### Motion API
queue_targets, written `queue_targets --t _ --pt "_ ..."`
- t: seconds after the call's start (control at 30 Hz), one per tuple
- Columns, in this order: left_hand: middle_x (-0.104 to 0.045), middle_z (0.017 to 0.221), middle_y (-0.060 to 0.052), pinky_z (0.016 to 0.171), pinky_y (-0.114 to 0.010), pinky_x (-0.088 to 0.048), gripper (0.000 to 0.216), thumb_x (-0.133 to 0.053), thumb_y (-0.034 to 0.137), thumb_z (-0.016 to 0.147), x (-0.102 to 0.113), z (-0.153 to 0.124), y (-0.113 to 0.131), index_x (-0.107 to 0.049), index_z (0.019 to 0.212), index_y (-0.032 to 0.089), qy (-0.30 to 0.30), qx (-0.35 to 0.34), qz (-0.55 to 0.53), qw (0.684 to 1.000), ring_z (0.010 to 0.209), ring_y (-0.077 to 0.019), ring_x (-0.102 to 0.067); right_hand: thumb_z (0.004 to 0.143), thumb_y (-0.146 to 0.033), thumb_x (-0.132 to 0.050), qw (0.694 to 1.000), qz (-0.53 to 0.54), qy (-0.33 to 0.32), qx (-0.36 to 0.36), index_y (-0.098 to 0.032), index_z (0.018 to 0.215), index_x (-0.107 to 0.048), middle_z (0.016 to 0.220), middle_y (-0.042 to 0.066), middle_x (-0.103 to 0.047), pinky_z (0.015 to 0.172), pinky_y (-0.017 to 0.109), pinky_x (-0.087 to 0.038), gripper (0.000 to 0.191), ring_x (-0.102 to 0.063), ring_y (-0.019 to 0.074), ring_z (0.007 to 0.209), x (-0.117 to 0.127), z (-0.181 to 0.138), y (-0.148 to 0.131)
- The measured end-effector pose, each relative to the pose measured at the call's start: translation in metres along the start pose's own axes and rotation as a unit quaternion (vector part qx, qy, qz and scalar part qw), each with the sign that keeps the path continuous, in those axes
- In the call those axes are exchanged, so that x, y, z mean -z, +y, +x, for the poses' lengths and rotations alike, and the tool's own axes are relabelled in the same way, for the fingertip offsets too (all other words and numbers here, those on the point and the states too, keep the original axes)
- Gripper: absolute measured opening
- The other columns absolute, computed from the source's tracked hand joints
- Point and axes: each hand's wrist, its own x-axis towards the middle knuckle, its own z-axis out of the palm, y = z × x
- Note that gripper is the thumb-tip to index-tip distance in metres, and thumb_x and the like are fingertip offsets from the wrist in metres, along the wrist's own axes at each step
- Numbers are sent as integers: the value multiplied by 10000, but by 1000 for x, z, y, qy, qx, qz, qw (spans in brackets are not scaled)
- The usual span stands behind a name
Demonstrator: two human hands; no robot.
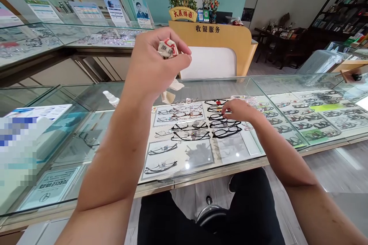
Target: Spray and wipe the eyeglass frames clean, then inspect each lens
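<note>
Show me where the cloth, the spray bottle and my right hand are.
cloth (168, 49): head view, on the bunched printed part.
spray bottle (111, 98): head view, on its white body.
right hand (240, 110): head view, on the back of the hand.

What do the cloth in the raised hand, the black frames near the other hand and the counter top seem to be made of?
Cloth: soft fabric, probably microfibre; it crumples in the left hand. Black frames by the right hand: likely glossy plastic, thick rims. Counter top: clear glass, showing reflections.
</note>
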Motion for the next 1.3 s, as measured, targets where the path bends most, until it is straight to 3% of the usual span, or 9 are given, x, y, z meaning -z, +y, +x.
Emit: queue_targets --t 0.1,0.17,0.23,0.4,0.57,0.67,0.8,1.03,1.3 --pt "-581 647 -7 554 -309 -249 141 -823 89 786 4 0 3 -763 741 208 -4 -21 -6 1000 655 -137 -386 920 -339 -749 990 132 37 16 -226 983 -863 952 43 -822 725 330 -420 173 -678 210 850 13 -9 9" --pt "-594 655 -8 564 -318 -266 144 -840 107 799 7 0 6 -776 739 222 -5 -37 -17 999 649 -139 -377 899 -455 -796 964 259 60 11 -211 993 -858 694 -11 -676 610 310 -334 268 -533 152 641 19 -15 17" --pt "-610 669 -12 579 -330 -277 141 -856 171 824 11 -1 11 -778 729 239 -6 -51 -26 998 640 -145 -387 855 -505 -853 917 380 114 27 -200 1010 -835 599 -60 -557 568 293 -289 343 -431 119 563 21 -17 20" --pt "-700 710 -18 597 -343 -387 169 -929 255 764 25 -3 25 -770 709 237 -5 -92 -24 995 644 -164 -528 777 -465 -932 804 550 207 96 -221 909 -771 552 -60 -640 619 300 -471 320 -553 128 521 29 -6 0" --pt "-746 728 -3 607 -336 -466 185 -992 308 752 33 -7 32 -814 736 259 6 -123 -65 990 662 -161 -623 737 -415 -991 778 540 257 192 -246 936 -783 808 -3 -792 758 370 -624 334 -794 217 747 79 -5 -57" --pt "-741 733 0 623 -345 -494 207 -1002 380 771 34 -8 34 -819 754 284 25 -123 -84 988 674 -166 -641 906 -394 -881 779 461 320 279 -268 991 -797 910 21 -818 800 375 -628 173 -796 209 832 109 -16 -95" --pt "-705 724 -1 633 -360 -513 310 -975 540 793 37 -10 36 -793 767 292 28 -113 -66 991 685 -180 -650 1002 -300 -770 768 333 448 315 -287 1054 -809 1003 33 -820 850 383 -618 67 -767 206 921 123 -26 -127" --pt "-689 736 -10 626 -350 -502 354 -927 581 842 40 -10 35 -765 790 271 29 -104 -7 994 702 -178 -649 1011 -184 -664 778 295 456 316 -279 998 -827 923 8 -812 818 365 -583 189 -731 189 868 116 -26 -128" --pt "-729 780 -12 678 -331 -531 310 -938 497 833 33 -11 33 -753 774 256 -6 -79 7 997 769 -190 -680 986 -204 -728 771 362 429 299 -269 982 -830 942 0 -821 825 351 -581 121 -736 169 868 119 -25 -126"
